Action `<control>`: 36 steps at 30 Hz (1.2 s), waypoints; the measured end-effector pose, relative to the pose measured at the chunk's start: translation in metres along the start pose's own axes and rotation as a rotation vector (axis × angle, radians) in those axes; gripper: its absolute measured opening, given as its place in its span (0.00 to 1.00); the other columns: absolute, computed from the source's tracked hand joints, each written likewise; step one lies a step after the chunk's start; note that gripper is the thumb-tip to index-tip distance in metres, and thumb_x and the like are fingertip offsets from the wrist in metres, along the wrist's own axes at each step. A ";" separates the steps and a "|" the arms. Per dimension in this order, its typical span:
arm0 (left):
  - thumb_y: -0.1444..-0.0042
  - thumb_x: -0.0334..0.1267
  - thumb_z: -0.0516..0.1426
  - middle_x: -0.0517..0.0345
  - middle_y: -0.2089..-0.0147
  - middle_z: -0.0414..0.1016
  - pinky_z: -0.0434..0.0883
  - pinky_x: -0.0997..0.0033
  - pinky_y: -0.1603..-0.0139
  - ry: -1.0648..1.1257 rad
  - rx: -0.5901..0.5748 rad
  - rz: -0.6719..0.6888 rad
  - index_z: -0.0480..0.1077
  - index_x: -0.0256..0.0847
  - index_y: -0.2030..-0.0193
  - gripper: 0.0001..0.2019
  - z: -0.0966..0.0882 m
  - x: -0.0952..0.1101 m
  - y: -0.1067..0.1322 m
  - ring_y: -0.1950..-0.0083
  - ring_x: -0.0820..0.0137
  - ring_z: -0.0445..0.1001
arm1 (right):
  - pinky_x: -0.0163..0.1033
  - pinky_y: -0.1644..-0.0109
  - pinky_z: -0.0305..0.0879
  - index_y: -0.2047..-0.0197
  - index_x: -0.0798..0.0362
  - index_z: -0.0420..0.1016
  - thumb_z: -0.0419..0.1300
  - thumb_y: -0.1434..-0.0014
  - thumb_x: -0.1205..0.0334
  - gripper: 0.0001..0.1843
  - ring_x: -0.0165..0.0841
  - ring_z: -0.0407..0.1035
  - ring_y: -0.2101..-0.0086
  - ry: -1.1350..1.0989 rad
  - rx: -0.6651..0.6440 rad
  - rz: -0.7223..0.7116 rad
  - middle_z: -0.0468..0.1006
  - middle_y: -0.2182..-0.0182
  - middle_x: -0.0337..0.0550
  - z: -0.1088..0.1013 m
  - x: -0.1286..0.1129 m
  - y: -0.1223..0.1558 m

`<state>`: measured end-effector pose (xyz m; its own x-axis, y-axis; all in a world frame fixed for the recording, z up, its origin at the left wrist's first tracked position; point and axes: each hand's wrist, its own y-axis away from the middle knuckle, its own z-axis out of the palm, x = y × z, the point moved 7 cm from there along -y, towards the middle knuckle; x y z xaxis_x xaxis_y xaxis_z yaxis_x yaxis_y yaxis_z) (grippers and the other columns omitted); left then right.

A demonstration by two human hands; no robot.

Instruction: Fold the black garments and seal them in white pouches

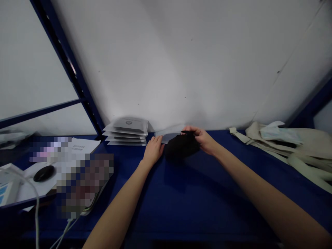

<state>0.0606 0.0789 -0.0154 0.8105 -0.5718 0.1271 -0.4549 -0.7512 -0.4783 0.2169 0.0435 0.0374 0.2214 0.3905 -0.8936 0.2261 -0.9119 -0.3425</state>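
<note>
Dark folded black cloth [181, 147] hangs just above the blue table, its exact kind not clear. My right hand [203, 138] pinches its upper right edge between thumb and fingers. Behind and partly under the cloth lies a clear plastic bag [169, 138] near the wall. At the bag's left end is my left hand [154, 150], fingers bent over the edge and thumb close below. To the left of that hand, frosted zip bags [126, 133] with dark contents are stacked; the top one bears a round mark.
The blue table [166, 207] runs up to a white wall [181, 69]. On the left are papers [85, 143], a black computer mouse [44, 173], a blurred-out item [88, 183] and white cables [37, 214]. Beige cloth [311, 141] with a crumpled packet [281, 133] lies at right.
</note>
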 end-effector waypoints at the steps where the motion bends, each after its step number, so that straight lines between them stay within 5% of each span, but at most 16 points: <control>1: 0.40 0.33 0.48 0.44 0.44 0.68 0.65 0.60 0.48 -0.022 -0.007 -0.006 0.60 0.33 0.41 0.20 0.000 0.000 0.000 0.46 0.59 0.64 | 0.40 0.58 0.62 0.73 0.51 0.59 0.56 0.51 0.62 0.07 0.33 0.65 0.66 0.011 -0.049 -0.028 0.68 0.70 0.39 0.005 -0.003 0.000; 8: 0.38 0.35 0.47 0.44 0.37 0.61 0.66 0.57 0.47 -0.027 -0.086 -0.050 0.61 0.35 0.41 0.19 0.014 -0.004 0.001 0.43 0.58 0.63 | 0.41 0.56 0.61 0.76 0.52 0.60 0.50 0.57 0.76 0.09 0.32 0.63 0.64 0.374 -0.377 -0.132 0.67 0.68 0.39 0.038 -0.004 0.009; 14: 0.43 0.28 0.49 0.50 0.43 0.68 0.65 0.60 0.44 0.171 0.034 -0.006 0.72 0.39 0.56 0.14 0.005 -0.001 0.000 0.43 0.63 0.64 | 0.40 0.54 0.63 0.62 0.51 0.71 0.48 0.63 0.79 0.25 0.35 0.66 0.58 0.737 -0.594 0.067 0.71 0.58 0.44 0.034 0.013 0.031; 20: 0.43 0.30 0.49 0.54 0.57 0.71 0.67 0.67 0.49 0.315 0.055 0.106 0.72 0.41 0.61 0.11 -0.021 0.032 0.003 0.52 0.66 0.68 | 0.41 0.50 0.65 0.42 0.50 0.62 0.60 0.58 0.66 0.36 0.41 0.65 0.50 0.756 -0.508 0.085 0.67 0.46 0.46 0.008 0.018 0.033; 28: 0.42 0.45 0.50 0.55 0.64 0.74 0.65 0.71 0.62 0.364 -0.340 0.237 0.69 0.41 0.67 0.12 -0.016 0.089 0.020 0.62 0.67 0.71 | 0.38 0.67 0.64 0.60 0.53 0.70 0.64 0.58 0.57 0.20 0.37 0.69 0.66 0.828 -0.510 0.380 0.73 0.66 0.43 -0.003 0.044 0.035; 36: 0.45 0.60 0.47 0.49 0.66 0.76 0.65 0.66 0.64 0.275 -0.403 -0.128 0.70 0.39 0.69 0.25 -0.003 0.076 0.020 0.63 0.59 0.74 | 0.37 0.67 0.61 0.69 0.54 0.72 0.58 0.52 0.67 0.05 0.36 0.67 0.66 1.015 -0.409 0.306 0.72 0.63 0.50 0.014 0.036 0.031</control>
<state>0.1122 0.0198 -0.0128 0.7661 -0.4922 0.4133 -0.5088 -0.8573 -0.0778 0.2184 0.0275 -0.0094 0.9448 0.2501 -0.2116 0.2819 -0.9497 0.1364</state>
